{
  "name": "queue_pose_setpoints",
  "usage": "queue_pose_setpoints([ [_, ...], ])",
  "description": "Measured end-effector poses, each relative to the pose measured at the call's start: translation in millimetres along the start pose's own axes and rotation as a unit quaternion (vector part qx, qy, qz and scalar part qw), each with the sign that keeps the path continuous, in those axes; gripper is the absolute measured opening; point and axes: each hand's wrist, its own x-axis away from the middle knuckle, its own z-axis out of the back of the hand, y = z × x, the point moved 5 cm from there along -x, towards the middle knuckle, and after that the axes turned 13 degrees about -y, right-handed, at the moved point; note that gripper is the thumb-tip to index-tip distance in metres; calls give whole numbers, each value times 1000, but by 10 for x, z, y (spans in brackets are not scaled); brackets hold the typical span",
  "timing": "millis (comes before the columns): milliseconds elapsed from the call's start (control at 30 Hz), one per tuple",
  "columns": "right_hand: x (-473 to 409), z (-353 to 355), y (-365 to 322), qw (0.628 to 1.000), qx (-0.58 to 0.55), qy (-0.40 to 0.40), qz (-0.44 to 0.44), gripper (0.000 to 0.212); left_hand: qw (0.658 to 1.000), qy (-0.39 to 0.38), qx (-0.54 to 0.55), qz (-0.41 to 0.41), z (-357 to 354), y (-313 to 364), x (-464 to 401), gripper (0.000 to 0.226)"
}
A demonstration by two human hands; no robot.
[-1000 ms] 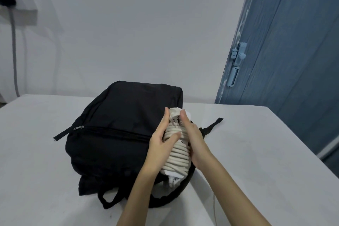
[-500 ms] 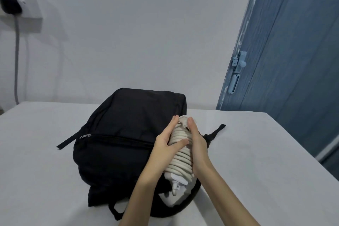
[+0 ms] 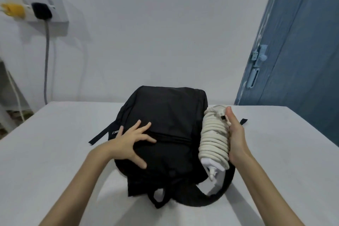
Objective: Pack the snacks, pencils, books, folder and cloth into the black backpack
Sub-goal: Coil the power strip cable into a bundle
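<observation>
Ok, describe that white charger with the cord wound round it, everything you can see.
The charger is a white, plastic-looking power brick with an off-white cable coiled tightly around it in many turns, hiding most of the body. A bare white corner and a cable end stick out at the bottom, and a small plug end with a dark tip shows at the top. It stands roughly upright, slightly tilted, at the right side of the black backpack. The right hand grips it from the right, thumb at the top.
</observation>
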Motion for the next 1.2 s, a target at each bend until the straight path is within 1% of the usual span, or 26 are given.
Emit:
queue_pose_setpoints([
  [67,31,-7,8,1000,-3,-2,-6,80,999,-30,-20,-3,-63,-160,113,65],
  [100,49,-4,10,1000,-7,-3,-8,83,999,-42,-31,-12,-96,-203,141,59],
  [167,80,-4,17,1000,-25,-10,-13,84,997,-59,-30,-37,-132,-225,174,37],
  [233,115,-16,14,998,-53,-20,-17,82,997,-27,8,-66,-77,-236,192,25],
  [267,132,-24,14,997,-72,-28,-15,84,996,10,42,-73,12,-248,201,17],
  [300,152,-50,11,995,-96,-40,-10,86,991,75,79,-77,154,-259,228,15],
  [333,170,-67,11,991,-121,-53,-7,88,977,165,116,-64,323,-277,263,16],
  [400,203,-111,15,986,-151,-76,3,93,924,360,131,-10,636,-275,325,7],
  [433,218,-128,20,985,-154,-83,4,97,897,426,116,22,718,-216,326,5],
  [467,229,-145,27,984,-153,-87,3,99,881,461,101,37,748,-141,280,7],
  [500,245,-170,30,984,-152,-89,2,98,880,466,88,35,725,-77,194,10],
  [533,253,-182,35,985,-151,-88,2,98,891,446,81,17,659,-25,91,15],
  [567,268,-192,34,985,-151,-83,4,98,907,414,73,-8,557,3,5,24],
  [600,282,-183,35,986,-149,-74,5,101,922,384,45,-35,447,-23,-61,41],
  [633,301,-167,34,987,-147,-63,6,105,931,360,-17,-54,357,-72,-91,65],
  [667,326,-150,26,988,-145,-56,6,109,930,346,-113,-58,278,-157,-118,87],
  [700,353,-142,18,988,-143,-53,5,112,917,329,-220,-47,212,-267,-150,101],
  [733,380,-131,5,989,-142,-51,3,112,903,307,-299,-34,168,-357,-173,104],
  [767,403,-125,-4,989,-140,-49,-1,111,892,297,-338,-42,147,-436,-194,96],
  [833,445,-130,-18,990,-134,-41,-9,108,888,316,-321,-91,221,-447,-158,62],
  [867,463,-130,-27,991,-131,-38,-12,107,883,350,-295,-104,336,-390,-102,47],
  [933,511,-124,-53,992,-124,-30,-17,107,864,425,-247,-104,645,-199,-28,32],
  [1000,567,-100,-89,994,-103,-26,-22,103,860,463,-197,-80,990,50,8,28],
  [1100,705,-112,-207,998,-38,-20,-43,73,875,469,-118,-33,1279,264,-55,29],
  [1133,749,-108,-243,998,1,-14,-57,63,875,473,-103,-26,1310,319,-73,31],
  [1200,807,-93,-307,991,96,-13,-88,51,870,484,-86,-33,1314,412,-98,31],
])
